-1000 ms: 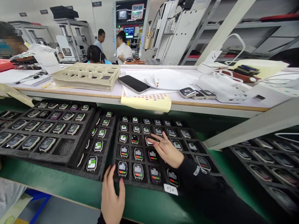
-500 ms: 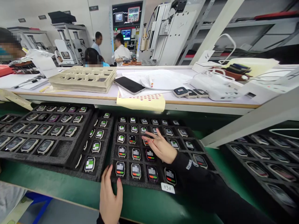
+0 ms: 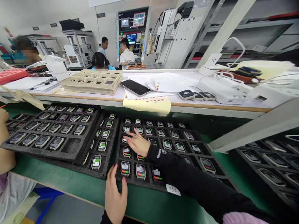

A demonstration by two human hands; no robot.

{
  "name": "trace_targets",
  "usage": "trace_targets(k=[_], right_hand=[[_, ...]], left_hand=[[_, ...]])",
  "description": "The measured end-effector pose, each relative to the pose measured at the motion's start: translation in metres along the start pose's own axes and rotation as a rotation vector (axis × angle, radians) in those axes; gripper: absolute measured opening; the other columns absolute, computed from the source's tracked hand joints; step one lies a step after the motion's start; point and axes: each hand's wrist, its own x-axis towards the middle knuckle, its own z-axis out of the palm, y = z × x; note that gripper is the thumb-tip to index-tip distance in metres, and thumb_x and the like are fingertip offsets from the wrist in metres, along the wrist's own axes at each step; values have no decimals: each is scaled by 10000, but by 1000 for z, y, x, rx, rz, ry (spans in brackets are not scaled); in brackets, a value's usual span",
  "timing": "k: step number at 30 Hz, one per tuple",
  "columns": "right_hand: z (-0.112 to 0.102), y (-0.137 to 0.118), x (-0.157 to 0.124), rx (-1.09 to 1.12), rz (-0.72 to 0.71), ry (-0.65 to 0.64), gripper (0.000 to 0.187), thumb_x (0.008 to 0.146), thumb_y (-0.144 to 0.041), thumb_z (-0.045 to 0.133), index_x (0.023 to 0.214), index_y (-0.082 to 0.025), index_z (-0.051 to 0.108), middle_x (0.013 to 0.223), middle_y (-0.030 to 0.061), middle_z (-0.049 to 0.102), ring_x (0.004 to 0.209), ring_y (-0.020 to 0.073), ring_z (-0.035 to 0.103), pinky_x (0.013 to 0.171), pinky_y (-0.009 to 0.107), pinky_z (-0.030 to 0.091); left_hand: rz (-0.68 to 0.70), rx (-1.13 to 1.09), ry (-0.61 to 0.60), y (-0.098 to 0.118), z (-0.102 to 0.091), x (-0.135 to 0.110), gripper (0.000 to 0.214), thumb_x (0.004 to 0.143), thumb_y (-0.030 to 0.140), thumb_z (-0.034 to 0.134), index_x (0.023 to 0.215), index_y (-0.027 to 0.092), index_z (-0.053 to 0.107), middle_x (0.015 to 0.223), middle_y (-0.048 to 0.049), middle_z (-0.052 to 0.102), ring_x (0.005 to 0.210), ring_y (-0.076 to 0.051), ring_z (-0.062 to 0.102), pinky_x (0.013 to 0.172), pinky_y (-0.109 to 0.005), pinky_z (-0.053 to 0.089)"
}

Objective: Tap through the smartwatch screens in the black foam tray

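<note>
A black foam tray (image 3: 149,186) lies in front of me, with smartwatches standing in its pockets. My right hand (image 3: 138,144) is over its left columns, fingers outstretched. The index fingertip is at a lit watch (image 3: 125,140) in the leftmost column and seems to touch its screen; the fingers partly hide it. Below that, a watch (image 3: 127,151) and a front-row watch (image 3: 125,168) show white text with red and green blocks. Holding nothing, my left hand (image 3: 116,197) rests at the tray's front left corner, thumb and fingers apart.
More watch trays (image 3: 70,151) are stacked at left, another tray (image 3: 261,169) stands at right. A label (image 3: 173,189) reads 030. The shelf above carries a phone (image 3: 135,87), beige trays (image 3: 91,90) and papers. A slanted post (image 3: 247,123) rises at right. A co-worker's arm (image 3: 6,146) shows at far left.
My right hand has moved left across the tray, from the third column to the leftmost one. My left hand stays at the corner. The view has shifted, and a co-worker's arm shows at left.
</note>
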Motion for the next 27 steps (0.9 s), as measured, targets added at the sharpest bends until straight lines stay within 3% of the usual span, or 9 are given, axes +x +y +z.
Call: trace_targets(k=[5,9,17,22,27], right_hand=[[0,0,2,-12,-19,-30,437,1014,-168,284,1266,-69,628,1227,144,650,1342,298,432,1175,634,155],[-17,2,-13,-24,-14,7,463,1023,-186,248,1291,-86,612,1277,126,624,1375,285,384,1186,630,111],[-56,37,-95,-54,127,102,489,1042,-247,206,1285,-120,611,1285,119,618,1359,317,404,1140,721,125],[-60,55,-144,-78,263,127,503,1050,-288,208,1178,-136,669,1233,110,651,1329,320,446,1134,734,120],[-58,60,-162,-86,299,150,496,1047,-285,215,1184,-126,664,1214,122,659,1318,324,459,1132,735,137]], left_hand=[[-6,6,-26,-1,0,0,423,1000,312,420,1420,266,390,1390,-111,506,1289,-265,493,996,-455,495],[1,12,-27,-2,0,-1,422,1006,308,412,1425,274,368,1397,-104,496,1297,-255,478,1015,-464,480],[10,26,-24,-1,-1,1,416,1006,310,409,1418,249,384,1392,-120,499,1290,-267,483,1004,-467,477],[4,31,-10,0,-1,3,416,1000,331,422,1404,237,397,1387,-125,502,1288,-277,483,1016,-481,460],[0,41,-3,0,1,5,430,991,346,437,1405,232,399,1398,-129,493,1306,-286,467,1036,-486,440]])
